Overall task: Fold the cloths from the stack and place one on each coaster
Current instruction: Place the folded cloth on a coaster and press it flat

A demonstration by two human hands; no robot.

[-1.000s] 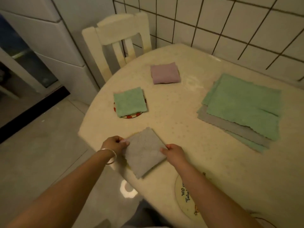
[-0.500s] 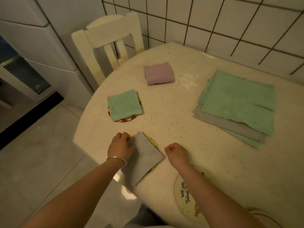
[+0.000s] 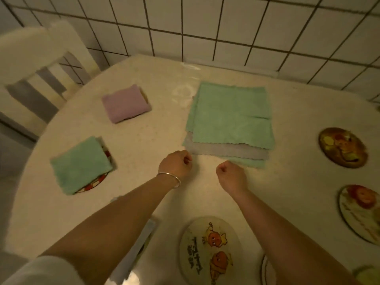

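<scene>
Plainly, the coming move turns on the stack of cloths (image 3: 230, 124), which lies at about twelve to one o'clock from both hands, its near scalloped edges just beyond the knuckles. The left hand (image 3: 176, 164) sits just off the stack's near-left corner, and the right hand (image 3: 231, 175) just off the lowest green cloth's near edge; both look about equally close. The fingers of each hand are curled into loose fists and hold nothing.

The stack lies open and flat on the surface (image 3: 156, 140), a green cloth uppermost, a grey one under it, another green at the bottom, each stepped slightly toward the person. The cloth looks soft and napped, like microfibre, so I judge it will drape and slide rather than hold shape.

At ten o'clock a folded green cloth (image 3: 80, 164) covers a red-patterned coaster (image 3: 98, 182); at eleven lies a folded mauve cloth (image 3: 125, 103). Bare round printed coasters wait at six o'clock (image 3: 209, 249), three o'clock (image 3: 342, 147) and four o'clock (image 3: 359, 212).
</scene>
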